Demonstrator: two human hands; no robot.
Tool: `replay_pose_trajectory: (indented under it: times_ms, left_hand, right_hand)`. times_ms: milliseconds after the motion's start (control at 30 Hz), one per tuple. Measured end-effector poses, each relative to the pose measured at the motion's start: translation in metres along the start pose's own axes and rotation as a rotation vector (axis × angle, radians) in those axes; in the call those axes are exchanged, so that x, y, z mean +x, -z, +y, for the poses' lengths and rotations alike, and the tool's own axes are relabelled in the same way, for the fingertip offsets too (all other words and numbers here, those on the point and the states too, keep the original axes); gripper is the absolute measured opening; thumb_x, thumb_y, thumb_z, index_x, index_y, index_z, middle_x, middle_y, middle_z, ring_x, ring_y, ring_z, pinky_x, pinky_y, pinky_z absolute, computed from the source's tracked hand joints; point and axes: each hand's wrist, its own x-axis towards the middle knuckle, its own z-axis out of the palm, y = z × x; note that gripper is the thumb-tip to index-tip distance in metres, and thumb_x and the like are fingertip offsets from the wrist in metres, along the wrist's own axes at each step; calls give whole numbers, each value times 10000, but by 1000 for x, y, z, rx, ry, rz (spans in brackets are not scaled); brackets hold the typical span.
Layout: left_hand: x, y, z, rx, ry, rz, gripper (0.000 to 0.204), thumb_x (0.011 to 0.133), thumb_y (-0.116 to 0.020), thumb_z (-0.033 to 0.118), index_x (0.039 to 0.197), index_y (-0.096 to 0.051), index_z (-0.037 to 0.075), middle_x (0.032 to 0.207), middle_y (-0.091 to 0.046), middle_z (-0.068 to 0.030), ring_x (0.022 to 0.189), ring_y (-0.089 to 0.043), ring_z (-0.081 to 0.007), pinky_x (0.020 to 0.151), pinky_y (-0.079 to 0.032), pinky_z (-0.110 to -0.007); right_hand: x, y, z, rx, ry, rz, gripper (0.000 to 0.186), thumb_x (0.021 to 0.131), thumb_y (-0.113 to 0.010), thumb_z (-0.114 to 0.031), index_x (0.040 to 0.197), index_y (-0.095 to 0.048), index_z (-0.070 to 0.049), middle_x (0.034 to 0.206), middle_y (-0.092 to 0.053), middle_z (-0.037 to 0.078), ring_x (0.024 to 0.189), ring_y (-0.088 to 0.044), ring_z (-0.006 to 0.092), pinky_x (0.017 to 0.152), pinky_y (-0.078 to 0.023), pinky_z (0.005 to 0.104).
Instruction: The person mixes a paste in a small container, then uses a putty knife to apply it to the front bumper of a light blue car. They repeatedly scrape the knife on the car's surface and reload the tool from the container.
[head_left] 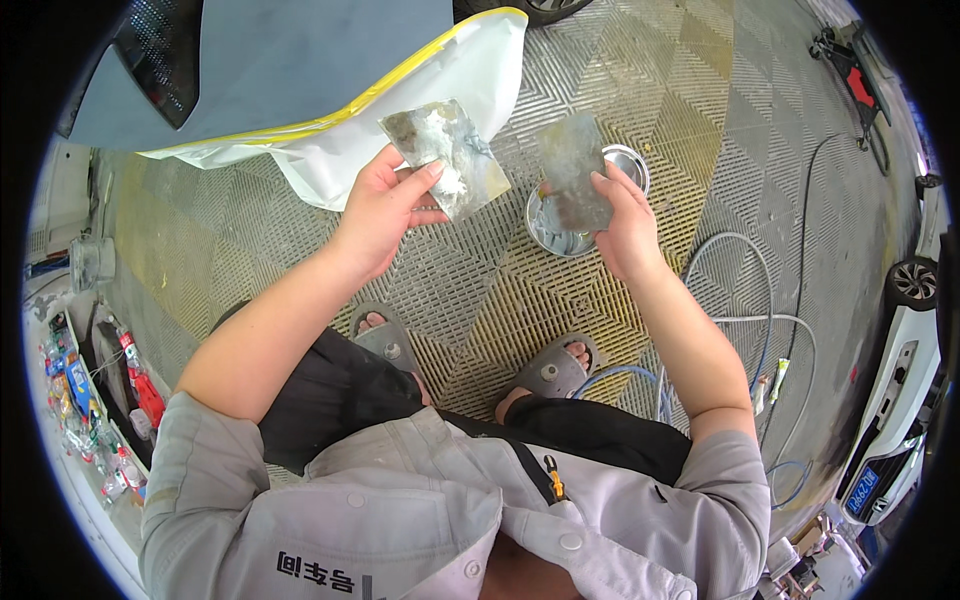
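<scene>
My left hand (395,205) grips a square, flat plate (460,160) smeared with white and grey paste, thumb over its near edge. My right hand (620,215) is closed on a greyish flat spreader (572,170), held a short way right of the plate. Under the spreader, a round metal can (545,235) with grey paste inside stands on the grated floor, partly hidden by it. Beyond my left hand is a grey-blue car panel (260,70), edged with yellow tape (360,98) and white masking sheet (325,175).
Grey and blue hoses (760,320) and a black cable (808,210) run along the grated floor (700,150) at right. A floor jack (855,85) lies at upper right, a white car (890,400) at far right. Plastic bottles (80,400) fill the far left. My sandalled feet (550,365) are below.
</scene>
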Motion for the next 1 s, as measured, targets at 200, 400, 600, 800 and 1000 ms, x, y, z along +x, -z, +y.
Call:
replay_pose_trajectory:
  times_ms: [200,400,600,800,1000]
  left_hand:
    - [1,-2,-1,17,-20,13,250,1071,-655,180,1295,-612,79,1173,-734,-46,1022,-716,-144,823,-632,-337]
    - [1,0,-10,420,-71,-138,229,1079,-628,147,1279,-632,36,1065,-755,-55,941,-721,-132,802,-621,-327]
    - [4,9,-2,569,-22,-235,260,1089,-610,135,1337,-624,60,1103,-760,-44,948,-735,-128,792,-625,-309]
    - [-3,-3,-2,1,220,-137,278,1092,-613,166,1361,-605,98,1184,-754,-61,974,-759,-164,787,-636,-323]
    - [-4,-4,-12,7,100,-64,265,1085,-635,187,1330,-608,90,1184,-753,-49,984,-754,-163,783,-630,-315]
  right_hand:
    - [-7,-6,22,-442,-108,-130,203,1045,-659,-187,1027,-736,0,836,-673,-24,750,-600,87,685,-497,277]
    - [-2,-16,28,-538,27,-237,261,1065,-624,-199,947,-694,24,783,-617,-55,717,-501,43,638,-433,270]
    - [-4,-14,21,-381,211,-124,205,1074,-605,-118,1186,-663,43,989,-668,-7,905,-568,73,801,-472,257]
    - [-14,-26,23,-653,570,-479,510,1031,-628,-18,1536,-568,-46,1520,-513,95,1389,-516,186,1146,-460,345]
    - [-18,-30,29,-852,285,-327,604,897,-817,-82,1475,-645,-73,1517,-510,137,1263,-621,225,1040,-540,345]
